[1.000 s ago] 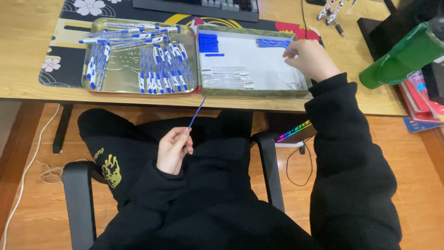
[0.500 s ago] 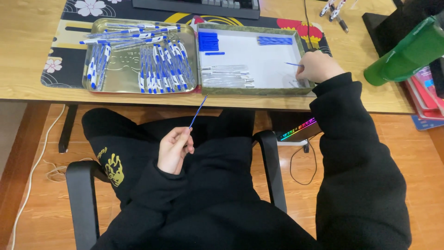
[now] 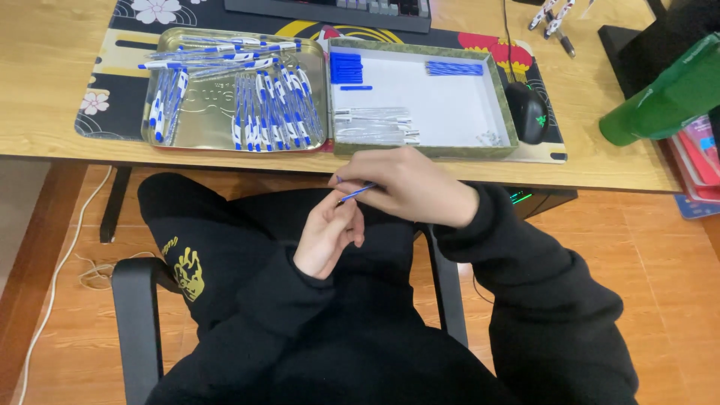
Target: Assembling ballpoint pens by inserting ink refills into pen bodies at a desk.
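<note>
My left hand (image 3: pixel 328 234) and my right hand (image 3: pixel 405 184) meet over my lap, just below the desk edge. Between their fingers lies a thin blue pen refill (image 3: pixel 357 193), with both hands gripping it; a small part at its end is hidden by my fingers. On the desk above stands a gold metal tray (image 3: pixel 206 124) filled with several blue-and-white pens (image 3: pixel 271 112). Beside it sits a green-rimmed white box (image 3: pixel 450 112) holding blue caps (image 3: pixel 346 67), blue refills (image 3: pixel 454 68) and clear pen barrels (image 3: pixel 375 126).
A black mouse (image 3: pixel 529 112) lies right of the box on a patterned desk mat (image 3: pixel 112 97). A green bottle (image 3: pixel 660 94) leans at the far right above red books (image 3: pixel 697 161). A keyboard (image 3: pixel 330 11) runs along the back. Black chair arms (image 3: pixel 139 330) flank my legs.
My right hand has left the white box and come down to my lap, where it meets my left hand on the blue refill. The left hand stayed low and tilted the refill.
</note>
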